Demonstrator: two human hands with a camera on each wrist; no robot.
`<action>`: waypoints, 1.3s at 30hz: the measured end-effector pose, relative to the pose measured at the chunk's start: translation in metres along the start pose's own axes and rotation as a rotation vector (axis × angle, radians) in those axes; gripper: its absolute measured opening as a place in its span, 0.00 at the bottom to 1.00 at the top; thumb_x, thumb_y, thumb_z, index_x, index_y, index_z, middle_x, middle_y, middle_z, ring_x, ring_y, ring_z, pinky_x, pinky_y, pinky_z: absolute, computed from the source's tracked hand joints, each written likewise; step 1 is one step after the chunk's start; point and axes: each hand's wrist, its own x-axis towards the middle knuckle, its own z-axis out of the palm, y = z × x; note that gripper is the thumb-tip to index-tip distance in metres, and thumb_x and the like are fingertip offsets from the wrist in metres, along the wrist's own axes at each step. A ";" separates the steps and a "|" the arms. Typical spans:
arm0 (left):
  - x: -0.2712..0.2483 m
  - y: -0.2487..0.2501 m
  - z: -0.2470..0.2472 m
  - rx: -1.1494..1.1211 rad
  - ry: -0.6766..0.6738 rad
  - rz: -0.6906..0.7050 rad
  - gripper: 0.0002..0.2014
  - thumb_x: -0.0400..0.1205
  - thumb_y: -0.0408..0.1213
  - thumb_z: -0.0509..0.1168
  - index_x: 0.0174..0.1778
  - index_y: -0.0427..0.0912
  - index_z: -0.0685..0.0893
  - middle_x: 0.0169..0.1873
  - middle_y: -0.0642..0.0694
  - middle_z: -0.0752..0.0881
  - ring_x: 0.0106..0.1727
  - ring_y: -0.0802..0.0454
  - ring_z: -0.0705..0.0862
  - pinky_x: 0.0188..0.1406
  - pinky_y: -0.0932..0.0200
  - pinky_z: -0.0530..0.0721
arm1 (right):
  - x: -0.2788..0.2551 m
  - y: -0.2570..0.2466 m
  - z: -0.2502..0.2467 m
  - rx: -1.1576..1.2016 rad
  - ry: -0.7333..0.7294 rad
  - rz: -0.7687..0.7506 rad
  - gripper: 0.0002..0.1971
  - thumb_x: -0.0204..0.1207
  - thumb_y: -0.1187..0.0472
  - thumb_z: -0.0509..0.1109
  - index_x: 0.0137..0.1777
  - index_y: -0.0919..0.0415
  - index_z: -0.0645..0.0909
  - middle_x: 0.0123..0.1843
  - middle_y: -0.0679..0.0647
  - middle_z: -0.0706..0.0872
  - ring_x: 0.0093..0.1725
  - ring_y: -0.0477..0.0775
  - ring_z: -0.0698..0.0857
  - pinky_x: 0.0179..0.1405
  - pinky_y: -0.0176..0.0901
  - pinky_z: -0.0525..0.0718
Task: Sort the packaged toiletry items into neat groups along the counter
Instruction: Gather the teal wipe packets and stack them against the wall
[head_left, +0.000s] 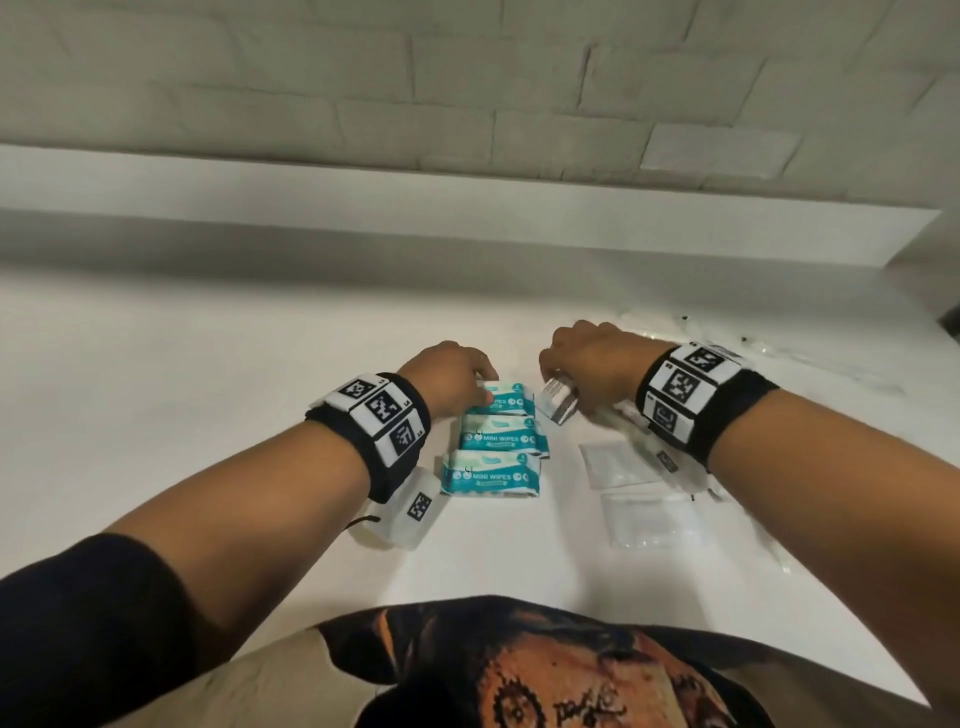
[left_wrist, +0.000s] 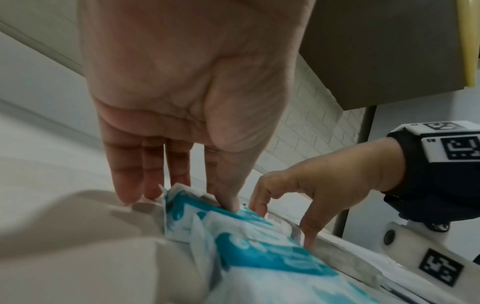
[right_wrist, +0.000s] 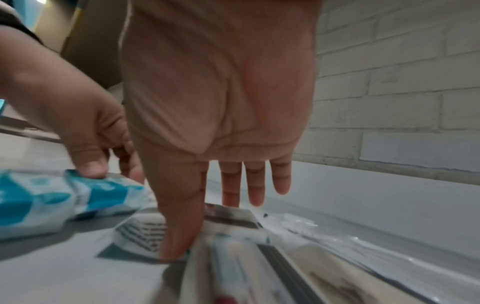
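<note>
Three teal packs of mini wipes sit in a column at the centre of the head view on the white table (head_left: 208, 395): the far pack (head_left: 511, 397), the middle pack (head_left: 504, 437) and the near pack (head_left: 491, 473), each touching or slightly overlapping the next. The left hand (head_left: 449, 379) is at the far pack's left end; in the left wrist view its thumb (left_wrist: 228, 193) presses down on the pack's top while the other fingers (left_wrist: 124, 176) reach straight down beside its crimped edge, so the pack is pinched at that end. Just right of the packs, the right hand (head_left: 597, 371) pinches a small white box with dark printed lines (head_left: 558, 402), thumb (right_wrist: 179, 216) on one side and the straight fingers (right_wrist: 255, 183) at the far side. The box is tilted, one edge off the table. Under the right wrist, lower right of centre, lie several clear flat sachets (head_left: 652, 519) and a long clear-wrapped item (right_wrist: 298, 271) whose contents are too blurred to name. More clear wrapping (head_left: 810, 358) lies at the right edge, near the low white ledge (head_left: 467, 218) under the brick wall (head_left: 467, 88).
</note>
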 end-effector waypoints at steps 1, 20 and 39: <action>0.001 0.000 -0.001 -0.005 -0.007 -0.002 0.13 0.80 0.44 0.69 0.60 0.50 0.86 0.60 0.48 0.84 0.58 0.51 0.81 0.52 0.59 0.76 | 0.000 0.004 -0.001 -0.002 0.010 0.020 0.24 0.68 0.58 0.76 0.63 0.44 0.75 0.60 0.49 0.77 0.55 0.52 0.73 0.51 0.45 0.75; 0.007 -0.008 0.004 -0.359 0.049 -0.071 0.07 0.79 0.31 0.70 0.43 0.48 0.89 0.49 0.51 0.90 0.52 0.53 0.85 0.58 0.54 0.85 | 0.026 0.021 -0.016 0.347 -0.123 0.271 0.22 0.65 0.57 0.80 0.58 0.52 0.78 0.53 0.48 0.84 0.47 0.51 0.84 0.47 0.45 0.85; 0.005 -0.008 -0.001 -0.123 0.150 -0.142 0.15 0.72 0.44 0.77 0.45 0.48 0.77 0.48 0.49 0.82 0.48 0.50 0.83 0.47 0.55 0.83 | 0.043 -0.020 -0.019 0.405 -0.024 0.176 0.28 0.67 0.66 0.77 0.67 0.50 0.76 0.57 0.46 0.83 0.52 0.52 0.82 0.51 0.45 0.83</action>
